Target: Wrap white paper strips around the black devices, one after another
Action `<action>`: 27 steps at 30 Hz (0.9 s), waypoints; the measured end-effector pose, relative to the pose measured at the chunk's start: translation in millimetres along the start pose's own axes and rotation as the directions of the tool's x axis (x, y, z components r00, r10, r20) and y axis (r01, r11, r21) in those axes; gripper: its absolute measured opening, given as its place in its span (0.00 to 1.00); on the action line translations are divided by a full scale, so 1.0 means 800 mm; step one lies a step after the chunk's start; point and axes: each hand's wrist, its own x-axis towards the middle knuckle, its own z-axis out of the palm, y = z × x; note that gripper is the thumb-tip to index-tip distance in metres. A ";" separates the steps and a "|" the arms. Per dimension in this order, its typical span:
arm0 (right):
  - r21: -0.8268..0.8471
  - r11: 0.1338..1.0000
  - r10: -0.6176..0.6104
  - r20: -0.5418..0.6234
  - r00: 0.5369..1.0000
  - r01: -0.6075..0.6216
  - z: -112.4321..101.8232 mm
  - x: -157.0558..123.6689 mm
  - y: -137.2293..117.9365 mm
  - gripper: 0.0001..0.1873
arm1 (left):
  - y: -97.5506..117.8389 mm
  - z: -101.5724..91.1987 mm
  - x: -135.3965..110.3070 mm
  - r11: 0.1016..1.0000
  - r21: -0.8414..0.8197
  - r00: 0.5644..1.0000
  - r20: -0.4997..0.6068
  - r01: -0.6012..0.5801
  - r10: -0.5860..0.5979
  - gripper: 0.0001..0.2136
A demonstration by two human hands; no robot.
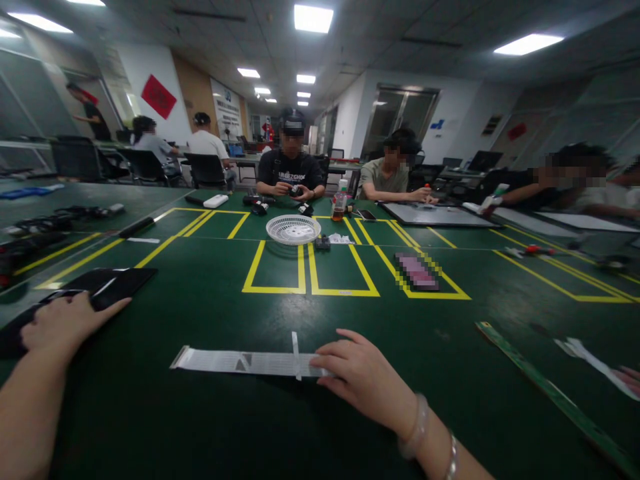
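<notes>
A white flat ribbon cable (220,361) lies across the green table in front of me, with a connector at its left end. A narrow translucent strip (295,353) crosses it near the right end. My right hand (357,370) has its fingers closed over that right end, which they partly hide. At the far left, my left hand (63,323) rests on a flat, shiny black object (125,279), thumb stretched out to the right. Its other fingers lie over the black surface. What kind of object this is, I cannot tell.
Yellow tape outlines mark the green table (210,427). A white basket (293,230), a bottle (339,203) and a blurred pinkish phone-like object (417,272) stand or lie beyond. A long green circuit board (545,390) lies at right, near another person's hand (631,379). Several people sit around.
</notes>
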 end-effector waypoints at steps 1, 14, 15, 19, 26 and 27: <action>0.002 1.000 -0.005 0.002 1.000 0.005 0.000 0.000 0.000 0.16 | 0.001 -0.004 -0.002 1.000 0.014 1.000 0.018 0.005 -0.006 0.35; 0.015 1.000 -0.005 0.021 1.000 0.005 -0.006 0.000 -0.003 0.16 | 0.071 -0.044 -0.040 0.991 0.103 0.983 0.167 -0.088 0.070 0.49; 0.020 1.000 -0.010 0.028 1.000 0.010 -0.006 0.000 -0.003 0.16 | 0.087 -0.048 -0.048 0.987 0.085 0.977 0.177 -0.137 0.120 0.47; 0.049 0.998 -0.032 0.060 0.998 0.029 -0.007 0.001 -0.003 0.17 | 0.159 -0.045 -0.085 0.847 -0.073 0.838 0.122 -0.527 0.532 0.37; 0.139 0.989 -0.059 0.091 0.994 0.046 -0.005 0.001 -0.005 0.17 | 0.259 -0.017 -0.190 0.460 -0.443 0.438 0.158 -0.770 0.885 0.30; 0.154 0.987 -0.067 0.092 0.993 0.052 -0.004 0.001 -0.006 0.16 | 0.267 -0.017 -0.204 0.420 -0.477 0.389 0.167 -0.772 0.906 0.31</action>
